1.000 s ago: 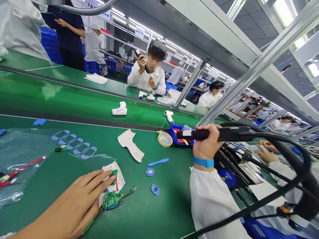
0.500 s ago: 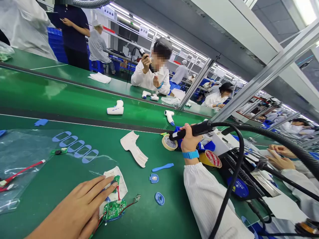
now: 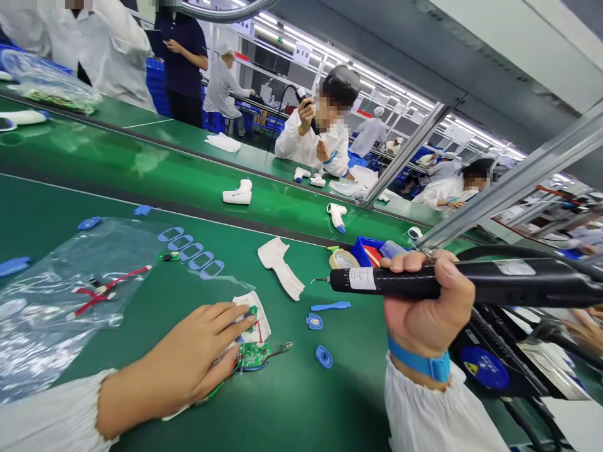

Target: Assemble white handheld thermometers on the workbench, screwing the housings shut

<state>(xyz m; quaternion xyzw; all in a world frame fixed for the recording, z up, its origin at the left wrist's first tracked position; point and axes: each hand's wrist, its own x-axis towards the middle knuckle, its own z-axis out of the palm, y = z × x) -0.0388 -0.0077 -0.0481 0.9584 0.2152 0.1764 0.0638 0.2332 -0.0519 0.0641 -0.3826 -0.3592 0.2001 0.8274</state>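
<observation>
My left hand (image 3: 188, 361) lies flat on the green table, fingers stretched out over a white shell piece (image 3: 257, 323) and touching a green circuit board (image 3: 252, 356) with red wires. My right hand (image 3: 426, 307) is wrapped round a black electric screwdriver (image 3: 414, 282), held level above the table with its tip pointing left. A blue strap circles that wrist. Small blue plastic parts (image 3: 323, 356) lie between the two hands, and a white half shell (image 3: 281, 268) lies farther back.
A clear plastic bag (image 3: 61, 295) with wired parts lies at the left. A tape roll (image 3: 343, 258) and blue bin (image 3: 372, 251) stand behind the screwdriver. White thermometer bodies (image 3: 238, 193) ride the conveyor. Other workers in white coats sit across the line.
My right hand has lifted the screwdriver nearer to the camera and levelled it. The view has shifted, so the left forearm shows more. The left hand stays on the board.
</observation>
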